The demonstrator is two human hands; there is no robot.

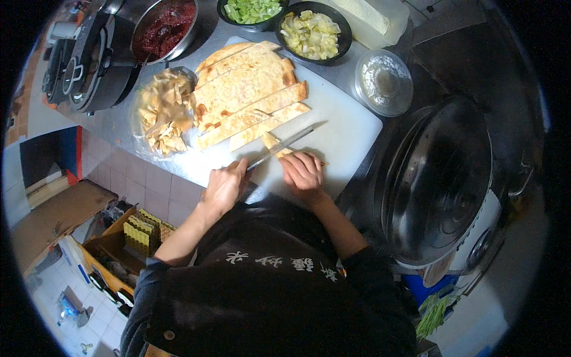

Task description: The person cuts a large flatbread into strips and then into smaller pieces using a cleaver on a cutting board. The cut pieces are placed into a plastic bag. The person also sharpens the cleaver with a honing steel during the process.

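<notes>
My left hand [228, 185] is closed round the handle of a knife [291, 141], its blade pointing up and right over a white cutting board [348, 140]. Under my right hand [303, 177] is a narrow flatbread strip [270, 141], held down by bent fingers, with the blade lying across it. Just beyond the blade lies a large browned flatbread [241, 83], sliced into long strips along its near side. To its left, a clear plastic bag [143, 119] holds many small cut flatbread pieces [168, 143]; some sit at its near end.
Along the back stand a metal bowl of dark red paste [169, 30], bowls of chopped greens [253, 9] and pale chopped vegetables [315, 34], and a tub of white powder [383, 80]. A black cooker [98, 65] is at left; a large dark lidded wok [443, 178] at right.
</notes>
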